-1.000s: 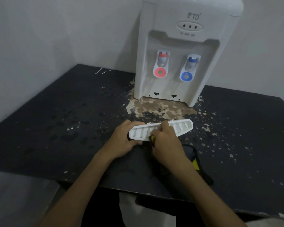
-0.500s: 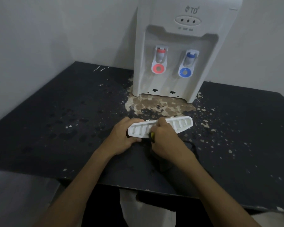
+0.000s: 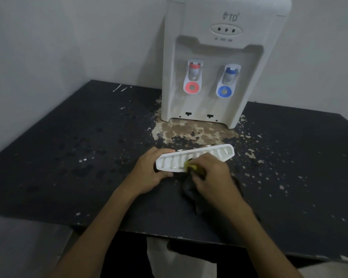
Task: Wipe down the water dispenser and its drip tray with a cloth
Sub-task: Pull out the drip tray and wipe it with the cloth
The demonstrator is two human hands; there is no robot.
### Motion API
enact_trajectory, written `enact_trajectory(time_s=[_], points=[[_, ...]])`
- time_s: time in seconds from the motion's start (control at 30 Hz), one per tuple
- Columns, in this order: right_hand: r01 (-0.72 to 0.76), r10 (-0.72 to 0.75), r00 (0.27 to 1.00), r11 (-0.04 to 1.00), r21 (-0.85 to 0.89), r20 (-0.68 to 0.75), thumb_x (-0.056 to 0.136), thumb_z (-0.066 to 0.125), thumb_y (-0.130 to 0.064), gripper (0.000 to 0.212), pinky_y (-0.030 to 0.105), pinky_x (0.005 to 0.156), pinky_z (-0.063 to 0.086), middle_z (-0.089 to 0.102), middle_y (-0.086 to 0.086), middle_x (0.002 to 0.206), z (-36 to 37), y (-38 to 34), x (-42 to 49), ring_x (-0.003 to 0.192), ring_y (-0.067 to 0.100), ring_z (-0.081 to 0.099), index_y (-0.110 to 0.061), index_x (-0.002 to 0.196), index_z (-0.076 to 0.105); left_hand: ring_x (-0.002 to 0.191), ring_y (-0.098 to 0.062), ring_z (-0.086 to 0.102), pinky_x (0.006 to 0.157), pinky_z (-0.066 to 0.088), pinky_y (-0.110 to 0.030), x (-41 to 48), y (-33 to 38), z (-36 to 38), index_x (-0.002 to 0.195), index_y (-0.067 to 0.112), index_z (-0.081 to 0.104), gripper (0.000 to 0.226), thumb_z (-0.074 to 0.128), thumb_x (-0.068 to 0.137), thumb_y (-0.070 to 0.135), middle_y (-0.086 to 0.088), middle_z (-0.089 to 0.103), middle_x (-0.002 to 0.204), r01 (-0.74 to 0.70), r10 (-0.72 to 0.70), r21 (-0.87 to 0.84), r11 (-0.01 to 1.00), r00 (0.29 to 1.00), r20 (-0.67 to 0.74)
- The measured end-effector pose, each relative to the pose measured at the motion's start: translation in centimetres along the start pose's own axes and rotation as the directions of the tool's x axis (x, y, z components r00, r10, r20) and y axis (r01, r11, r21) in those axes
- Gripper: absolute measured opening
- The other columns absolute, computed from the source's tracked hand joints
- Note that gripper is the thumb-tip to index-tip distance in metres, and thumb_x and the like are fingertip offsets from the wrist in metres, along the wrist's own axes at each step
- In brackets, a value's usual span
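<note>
Currently the white slotted plastic drip tray [image 3: 173, 162] is off the machine, over the middle of the black paint-flecked table [image 3: 69, 167]. The left hand [image 3: 149, 173] is curled round its left end, and the right hand [image 3: 211, 175] is bunched round a dark cloth with a yellow patch [image 3: 189, 192], pressing it into the tray's slots. Open tabletop lies left and right of the hands, the near edge is under the forearms and a wall bounds the left side; straight ahead, past a peeled brown patch [image 3: 189, 133], the white tabletop water dispenser [image 3: 219, 109] with red and blue taps blocks the back.
</note>
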State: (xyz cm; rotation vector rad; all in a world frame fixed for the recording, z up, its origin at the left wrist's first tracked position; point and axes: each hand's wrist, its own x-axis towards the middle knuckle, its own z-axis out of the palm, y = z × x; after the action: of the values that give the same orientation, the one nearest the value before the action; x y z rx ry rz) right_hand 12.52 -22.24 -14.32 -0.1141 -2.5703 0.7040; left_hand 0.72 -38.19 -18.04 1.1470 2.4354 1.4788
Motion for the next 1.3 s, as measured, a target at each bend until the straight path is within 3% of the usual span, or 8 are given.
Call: enact_trajectory(time_s=[0.07, 0.13, 0.33, 0.53, 0.7, 0.93, 1.17, 1.3], points=[[0.028, -0.028, 1.0, 0.995, -0.095, -0.003, 0.071, 0.07, 0.0, 0.015, 0.031, 0.07, 0.052, 0.056, 0.012, 0.087, 1.8, -0.2, -0.6, 0.075, 0.024, 0.055, -0.001, 0.087, 0.069, 0.096, -0.005, 0.055, 0.082, 0.044, -0.016, 0.0, 0.1, 0.0, 0.12, 0.035, 0.055, 0.063, 0.081, 0.068, 0.009, 0.004, 0.055, 0.101, 0.001, -0.001, -0.008, 1.0, 1.0, 0.002], [-0.006, 0.0, 1.0, 0.976, -0.219, -0.029, 0.073, 0.071, -0.007, 0.013, 0.036, 0.064, 0.05, 0.051, 0.013, 0.088, 3.1, -0.7, -0.8, 0.075, 0.027, 0.051, 0.001, 0.082, 0.065, 0.095, -0.004, 0.056, 0.081, 0.044, -0.014, -0.1, 0.1, 0.0, 0.119, 0.035, 0.055, 0.064, 0.081, 0.068, 0.009, 0.005, 0.055, 0.1, 0.001, -0.001, -0.009, 1.0, 1.0, -0.002], [-0.022, 0.001, 0.997, 0.953, -0.301, -0.072, 0.059, 0.072, 0.003, 0.016, 0.039, 0.053, 0.048, 0.051, 0.016, 0.08, 3.7, -2.0, -0.1, 0.068, 0.03, 0.049, 0.0, 0.065, 0.057, 0.095, -0.005, 0.056, 0.081, 0.045, -0.015, -0.1, 0.1, 0.0, 0.121, 0.03, 0.057, 0.062, 0.081, 0.068, 0.01, 0.004, 0.055, 0.101, 0.005, -0.005, -0.007, 1.0, 1.0, 0.0], [0.074, -0.092, 0.991, 0.982, -0.172, -0.097, 0.054, 0.061, 0.022, 0.053, 0.034, 0.069, 0.05, 0.06, 0.016, 0.094, 2.7, -1.2, -1.1, 0.089, 0.023, 0.047, 0.004, 0.103, 0.063, 0.096, -0.007, 0.056, 0.082, 0.046, -0.022, 0.0, 0.1, 0.0, 0.12, 0.031, 0.057, 0.061, 0.081, 0.068, 0.011, 0.003, 0.055, 0.101, 0.001, -0.001, -0.005, 1.0, 1.0, -0.005], [0.071, -0.12, 0.986, 0.933, -0.353, -0.12, 0.074, 0.046, 0.001, 0.014, 0.028, 0.051, 0.038, 0.054, 0.005, 0.068, 3.3, -2.3, -0.5, 0.066, 0.019, 0.044, -0.011, 0.076, 0.053, 0.094, -0.004, 0.055, 0.08, 0.044, -0.016, -0.2, 0.1, 0.0, 0.121, 0.03, 0.056, 0.06, 0.08, 0.07, 0.011, 0.006, 0.054, 0.099, 0.004, -0.004, -0.005, 1.0, 1.0, 0.009], [-0.002, -0.054, 0.994, 0.856, -0.517, -0.094, 0.076, 0.031, -0.01, 0.023, 0.026, 0.044, 0.034, 0.053, 0.003, 0.055, 4.5, -4.0, 0.3, 0.052, 0.018, 0.05, -0.013, 0.07, 0.054, 0.089, -0.002, 0.056, 0.077, 0.043, -0.012, -0.3, 0.2, -0.1, 0.119, 0.032, 0.056, 0.055, 0.076, 0.073, 0.009, 0.005, 0.055, 0.097, -0.008, 0.008, -0.023, 1.0, 1.0, 0.004], [0.009, -0.012, 1.0, 0.958, -0.285, -0.012, 0.069, 0.055, 0.011, 0.025, 0.031, 0.047, 0.032, 0.053, 0.01, 0.074, 2.8, -3.0, -0.5, 0.066, 0.025, 0.047, -0.004, 0.089, 0.052, 0.095, -0.005, 0.056, 0.082, 0.046, -0.02, 0.0, 0.0, 0.1, 0.119, 0.032, 0.057, 0.059, 0.08, 0.069, 0.012, 0.005, 0.056, 0.102, -0.01, 0.01, -0.025, 1.0, 1.0, -0.003], [0.057, -0.086, 0.995, 0.89, -0.452, -0.043, 0.076, 0.032, -0.003, 0.023, 0.028, 0.044, 0.036, 0.052, 0.005, 0.06, 3.7, -3.3, -0.5, 0.055, 0.021, 0.05, -0.009, 0.075, 0.055, 0.094, -0.006, 0.057, 0.082, 0.046, -0.02, -0.1, 0.0, 0.2, 0.119, 0.031, 0.057, 0.057, 0.079, 0.07, 0.012, 0.003, 0.057, 0.102, -0.013, 0.013, -0.018, 1.0, 1.0, -0.006]])
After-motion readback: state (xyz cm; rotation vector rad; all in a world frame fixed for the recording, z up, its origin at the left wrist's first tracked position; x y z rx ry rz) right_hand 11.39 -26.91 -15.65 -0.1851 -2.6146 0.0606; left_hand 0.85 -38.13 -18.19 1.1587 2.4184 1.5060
